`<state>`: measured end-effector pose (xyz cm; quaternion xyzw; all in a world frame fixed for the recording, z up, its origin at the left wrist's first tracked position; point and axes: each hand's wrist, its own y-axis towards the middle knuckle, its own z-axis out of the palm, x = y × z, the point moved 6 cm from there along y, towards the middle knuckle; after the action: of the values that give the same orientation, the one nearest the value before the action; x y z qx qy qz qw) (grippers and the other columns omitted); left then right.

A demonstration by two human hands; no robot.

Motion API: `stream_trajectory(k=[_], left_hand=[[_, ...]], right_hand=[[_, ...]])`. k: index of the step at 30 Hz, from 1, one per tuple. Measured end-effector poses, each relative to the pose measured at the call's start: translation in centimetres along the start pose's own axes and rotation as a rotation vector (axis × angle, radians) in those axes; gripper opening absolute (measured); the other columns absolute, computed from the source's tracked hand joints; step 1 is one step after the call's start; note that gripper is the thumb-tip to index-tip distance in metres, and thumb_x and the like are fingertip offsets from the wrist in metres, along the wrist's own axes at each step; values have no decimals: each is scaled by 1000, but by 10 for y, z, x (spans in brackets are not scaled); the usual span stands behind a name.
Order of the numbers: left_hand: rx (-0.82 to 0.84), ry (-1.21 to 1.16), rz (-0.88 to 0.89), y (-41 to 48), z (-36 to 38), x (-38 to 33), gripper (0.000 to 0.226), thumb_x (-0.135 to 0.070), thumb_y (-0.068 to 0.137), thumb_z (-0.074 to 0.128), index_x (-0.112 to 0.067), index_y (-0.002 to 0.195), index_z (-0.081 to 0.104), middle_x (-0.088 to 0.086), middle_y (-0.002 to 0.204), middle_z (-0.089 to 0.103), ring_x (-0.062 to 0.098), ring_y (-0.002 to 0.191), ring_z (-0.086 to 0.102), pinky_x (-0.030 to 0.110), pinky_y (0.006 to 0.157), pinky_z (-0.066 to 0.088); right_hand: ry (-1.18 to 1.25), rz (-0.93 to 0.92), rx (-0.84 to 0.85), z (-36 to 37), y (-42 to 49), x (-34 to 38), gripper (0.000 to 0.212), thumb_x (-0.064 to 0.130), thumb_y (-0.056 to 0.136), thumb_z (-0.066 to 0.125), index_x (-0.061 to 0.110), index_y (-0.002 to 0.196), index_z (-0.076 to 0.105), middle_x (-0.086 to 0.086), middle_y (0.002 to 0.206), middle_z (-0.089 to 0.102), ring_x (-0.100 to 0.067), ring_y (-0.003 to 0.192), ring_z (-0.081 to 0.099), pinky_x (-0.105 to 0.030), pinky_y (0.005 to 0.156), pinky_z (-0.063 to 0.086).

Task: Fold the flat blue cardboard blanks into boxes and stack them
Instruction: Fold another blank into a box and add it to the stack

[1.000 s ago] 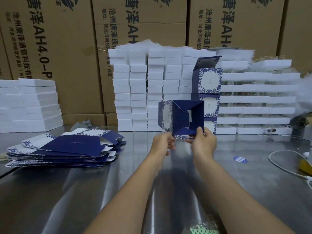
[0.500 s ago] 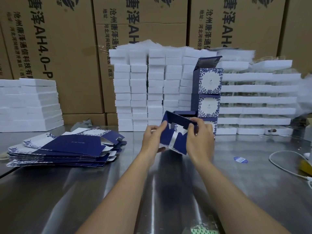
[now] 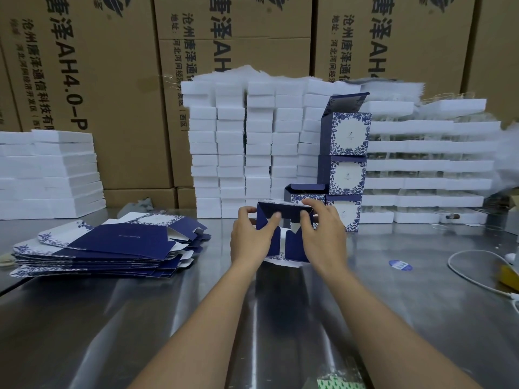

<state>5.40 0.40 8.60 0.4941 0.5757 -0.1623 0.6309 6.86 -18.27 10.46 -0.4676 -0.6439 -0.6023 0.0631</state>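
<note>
Now we have tipped the box [image 3: 292, 242] down onto the desk [image 3: 196, 304], left grip [image 3: 252, 237] and right grip [image 3: 323, 237] both curled round it, pressing its end shut, so stacking looks close.

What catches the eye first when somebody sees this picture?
The left hand and the right hand grip a half-folded blue box at the centre of the metal table. Left of it lies a pile of flat blanks; behind it finished boxes stand stacked before white blocks.
</note>
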Motion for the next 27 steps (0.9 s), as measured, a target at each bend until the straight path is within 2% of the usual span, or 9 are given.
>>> stream_trajectory(k=[4,7,12,17,20,22,24,26,27], left_hand=[[55,36,70,-2,4,-3,73,-64,84,77,-42,146,44,-8,126,59,14,114,60,35,91,57],[-11,115,110,-2,-2,-3,60,-53,92,75,-44,142,45,-7,120,60,16,107,63,38,87,58],[-20,160,44,-1,-4,0,65,-64,93,66,-37,147,42,-9,121,54,15,105,57,33,82,45],[-17,114,-40,2,-6,5,72,-73,90,62,-33,147,43,1,131,59,22,110,62,41,89,56],[7,117,-47,1,-3,4,70,-70,90,66,-31,145,45,4,131,60,23,111,64,34,80,54],[30,91,-44,1,-2,3,69,-65,87,73,-31,142,47,3,129,62,23,111,64,34,80,56],[45,-20,-61,1,-2,3,70,-58,83,82,-32,139,49,2,127,64,20,110,66,41,89,61],[58,-190,-96,1,-5,0,70,-51,82,86,-34,140,50,0,127,66,17,109,69,43,91,63],[67,-275,-108,1,-6,-2,68,-47,84,86,-37,141,48,0,128,66,17,110,70,43,89,64]], right_hand=[[-11,10,17,0,-1,-4,34,28,103,63,34,136,63,7,116,55,-2,86,52,-22,79,34],[-18,22,40,2,-1,-5,43,24,99,67,32,141,60,7,117,53,-11,92,53,-25,81,37],[45,-11,90,6,-4,0,52,26,98,69,36,147,55,7,122,56,-8,98,56,-24,87,39],[221,76,309,19,-8,-6,96,22,86,85,42,161,29,7,146,53,-14,131,52,-33,106,46],[183,111,398,26,-13,-13,116,13,83,88,50,163,12,4,149,53,-21,128,56,-24,95,50],[150,91,367,24,-12,-16,115,9,86,85,54,161,10,8,148,52,-19,120,57,-6,76,46],[134,69,328,19,-10,-13,112,9,90,79,58,160,8,11,137,57,-17,108,59,-5,66,45],[231,54,297,15,-8,-7,102,11,95,72,63,157,10,15,128,65,-11,110,65,-12,78,53],[318,51,273,13,-8,-4,94,12,98,68,64,156,15,15,127,68,-4,115,65,-26,89,59]])
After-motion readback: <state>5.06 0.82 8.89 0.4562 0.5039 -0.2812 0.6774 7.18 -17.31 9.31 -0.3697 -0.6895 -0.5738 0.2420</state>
